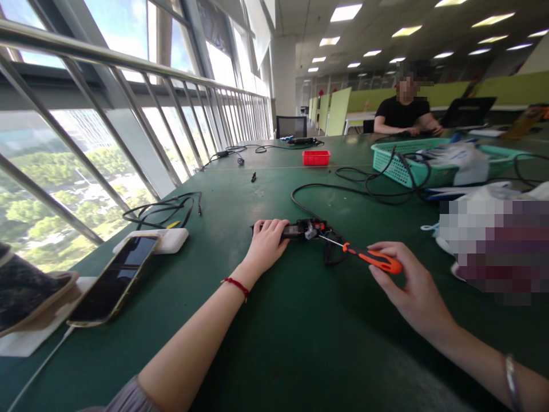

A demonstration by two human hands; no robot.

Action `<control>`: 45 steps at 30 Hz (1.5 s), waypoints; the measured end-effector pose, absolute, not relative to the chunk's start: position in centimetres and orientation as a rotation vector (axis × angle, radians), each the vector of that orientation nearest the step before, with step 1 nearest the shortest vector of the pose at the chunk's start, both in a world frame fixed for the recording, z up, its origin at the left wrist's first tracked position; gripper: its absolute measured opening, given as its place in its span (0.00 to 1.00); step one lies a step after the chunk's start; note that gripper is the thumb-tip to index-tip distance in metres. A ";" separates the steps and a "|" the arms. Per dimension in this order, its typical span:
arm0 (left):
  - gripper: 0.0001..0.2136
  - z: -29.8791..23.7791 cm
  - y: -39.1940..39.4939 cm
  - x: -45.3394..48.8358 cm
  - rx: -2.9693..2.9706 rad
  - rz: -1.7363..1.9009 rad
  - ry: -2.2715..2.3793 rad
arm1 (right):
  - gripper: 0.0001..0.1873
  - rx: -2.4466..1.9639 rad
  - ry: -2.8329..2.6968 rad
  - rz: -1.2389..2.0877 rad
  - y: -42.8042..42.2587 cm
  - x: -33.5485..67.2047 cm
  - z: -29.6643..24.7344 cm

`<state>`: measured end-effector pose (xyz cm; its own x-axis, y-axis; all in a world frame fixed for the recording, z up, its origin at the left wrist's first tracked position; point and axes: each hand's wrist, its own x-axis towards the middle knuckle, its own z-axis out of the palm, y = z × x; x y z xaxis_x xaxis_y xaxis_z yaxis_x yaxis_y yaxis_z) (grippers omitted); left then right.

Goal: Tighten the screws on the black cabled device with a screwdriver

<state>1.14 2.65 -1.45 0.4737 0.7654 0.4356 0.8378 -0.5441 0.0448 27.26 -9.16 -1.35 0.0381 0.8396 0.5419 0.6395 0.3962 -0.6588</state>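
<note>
Orange-and-black screwdriver (374, 259), right of the frame's centre, is pinched at its handle between the thumb and fingers of the right hand (418, 289), its shaft slanting up and left towards a black device (295, 230) at mid-frame; tip contact is unclear. The left hand (268, 243) curls its fingers over the left part of the device, which lies on the green table (300, 337), while a red basket (316, 158) sits at upper centre and a phone (116, 283) at lower left

The left forearm (195, 340) stretches toward the counter's (300, 337) far edge, the left grip (266, 243) palm down, fingers bent. The right forearm (482, 360) slants toward the left edge, the right grip (414, 286) curled, thumb opposing fingers.
</note>
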 end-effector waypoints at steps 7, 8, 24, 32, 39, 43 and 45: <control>0.13 -1.5 2.7 1.1 -2.546 -0.618 -1.398 | 0.15 -1.423 -1.763 0.425 -9.5 27.1 -0.9; 0.13 -1.5 2.7 1.1 -2.546 -0.617 -1.397 | 0.15 -1.421 -1.752 0.425 -9.5 27.1 -0.9; 0.14 -1.4 2.6 1.1 -2.555 -0.607 -1.405 | 0.22 -1.414 -1.712 0.336 -9.2 27.4 -1.3; 0.14 -1.3 2.6 1.1 -2.550 -0.608 -1.410 | 0.12 -1.377 -1.636 0.373 -9.4 27.5 -1.5; 0.14 -1.3 2.6 1.1 -2.561 -0.609 -1.402 | 0.19 -1.424 -1.704 0.341 -9.1 27.6 -1.0; 0.14 -1.3 2.6 1.0 -2.555 -0.612 -1.399 | 0.18 -1.433 -1.689 0.375 -9.2 27.4 -1.0; 0.14 -1.3 2.6 1.0 -2.554 -0.606 -1.401 | 0.15 -1.439 -1.678 0.403 -9.4 27.4 -1.1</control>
